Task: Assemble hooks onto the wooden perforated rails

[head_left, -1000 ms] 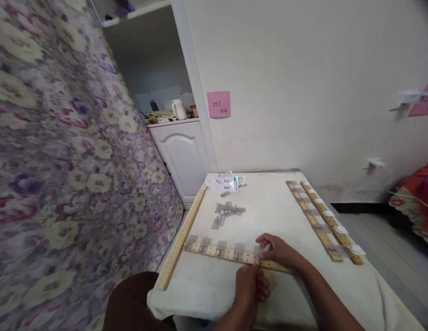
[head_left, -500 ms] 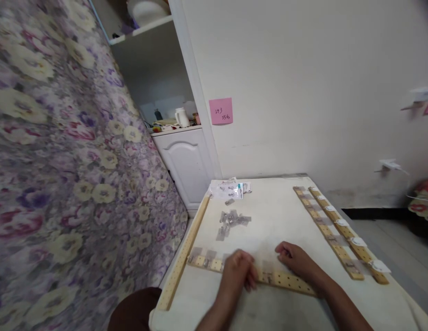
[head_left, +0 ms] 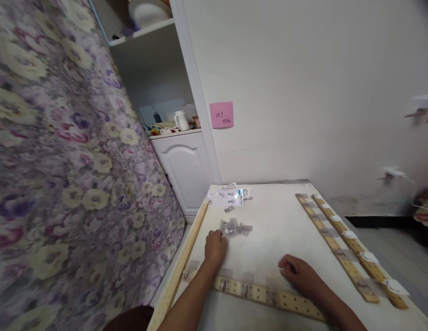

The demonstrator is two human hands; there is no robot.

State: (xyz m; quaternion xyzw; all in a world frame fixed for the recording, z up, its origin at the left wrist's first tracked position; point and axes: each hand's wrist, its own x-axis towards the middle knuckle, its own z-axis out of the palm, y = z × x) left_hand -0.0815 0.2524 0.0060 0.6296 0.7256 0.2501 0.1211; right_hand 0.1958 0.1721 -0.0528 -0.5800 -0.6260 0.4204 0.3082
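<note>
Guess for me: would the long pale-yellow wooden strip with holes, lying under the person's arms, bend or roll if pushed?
The strip probably wouldn't bend much: it lies straight and looks wooden. It likely wouldn't roll, since it's wide and lies flat. The thin, see-through plastic pieces sticking past its edge might catch on something.

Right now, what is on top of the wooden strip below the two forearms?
Metal pieces with clear plastic sheets sit along the strip; holes show toward its right. The left forearm covers one section, the right forearm the right end; anything there is hidden.
</note>
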